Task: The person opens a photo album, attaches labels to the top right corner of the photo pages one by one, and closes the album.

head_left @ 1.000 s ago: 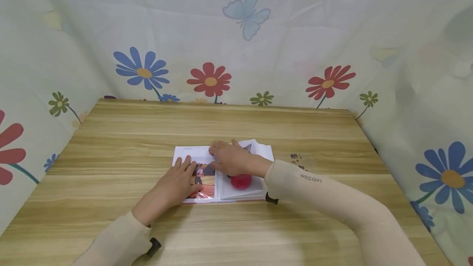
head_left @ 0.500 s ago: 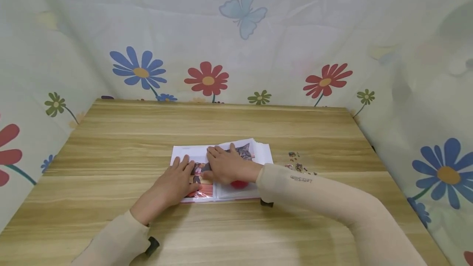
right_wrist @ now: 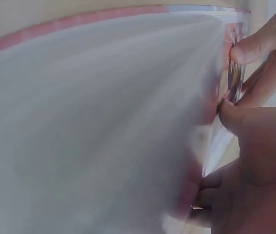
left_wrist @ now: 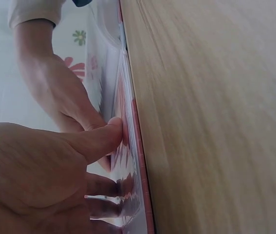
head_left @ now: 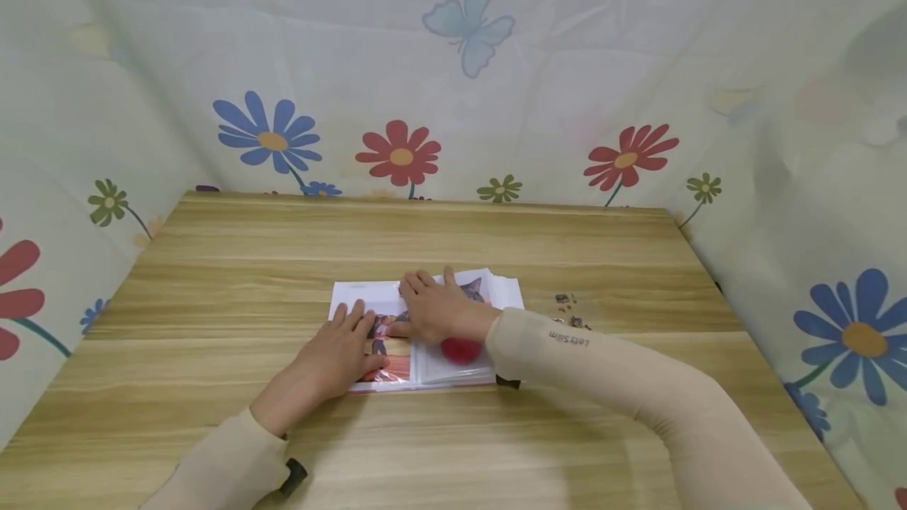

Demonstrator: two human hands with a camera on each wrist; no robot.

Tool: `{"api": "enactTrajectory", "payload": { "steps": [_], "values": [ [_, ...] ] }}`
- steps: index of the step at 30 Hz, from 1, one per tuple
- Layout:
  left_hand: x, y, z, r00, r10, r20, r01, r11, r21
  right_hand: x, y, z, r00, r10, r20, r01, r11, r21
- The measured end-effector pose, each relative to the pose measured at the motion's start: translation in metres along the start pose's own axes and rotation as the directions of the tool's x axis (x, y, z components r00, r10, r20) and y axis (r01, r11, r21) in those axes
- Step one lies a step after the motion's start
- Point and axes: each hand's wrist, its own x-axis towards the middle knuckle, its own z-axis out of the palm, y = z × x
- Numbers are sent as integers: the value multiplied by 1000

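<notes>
An open photo album [head_left: 364,290] with clear sleeves lies on the wooden table, in the middle of the head view. On its left page, a photo [head_left: 397,364] shows under glossy film. My left hand [head_left: 329,356] rests spread on that page's left side; in the left wrist view its thumb and fingertips touch the film. My right hand [head_left: 439,313] lies flat across the fold and the right page, fingers extended. It partly covers a cat picture [head_left: 473,290] and a round red shape [head_left: 460,349]. The right wrist view shows a raised, curved white page [right_wrist: 94,112] beside the right hand [right_wrist: 259,151].
Small colourful bits [head_left: 575,322] lie on the table [head_left: 283,242] to the right of the album, partly behind the right sleeve. A flower-printed curtain [head_left: 553,77] surrounds the table's back and sides.
My right hand has shifted slightly left over the fold, its thumb now reaching onto the left page. More of the cat picture showed half a second ago. The left hand has stayed in place.
</notes>
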Motion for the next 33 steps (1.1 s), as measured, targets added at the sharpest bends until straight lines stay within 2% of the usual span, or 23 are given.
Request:
{"api": "enactTrajectory", "payload": {
  "steps": [4, 7, 11, 16, 21, 28, 33],
  "values": [
    [0, 1, 1, 1000, 6, -10, -6, 1000, 16, 2, 4, 0, 1000, -10, 12, 10, 1000, 23],
    [0, 0, 2, 1000, 2, -10, -1, 1000, 11, 1, 7, -2, 1000, -23, -12, 23, 997, 71],
    [-1, 0, 3, 1000, -5, 2, 5, 1000, -7, -10, 7, -5, 998, -42, -55, 47, 994, 95],
    [-1, 1, 2, 1000, -11, 9, 11, 1000, -11, -26, 2, -1, 998, -58, -37, 58, 998, 4],
    [-1, 2, 1, 1000, -12, 15, 12, 1000, -5, -27, 0, 4, 999, -46, -15, 45, 996, -74],
    [0, 2, 0, 999, -16, 31, 15, 1000, 7, -19, 4, -2, 999, -28, 41, 30, 998, -59],
    [0, 2, -1, 999, -15, 33, 15, 1000, 7, -16, 9, -4, 999, -32, 42, 33, 999, -20]
  ]
}}
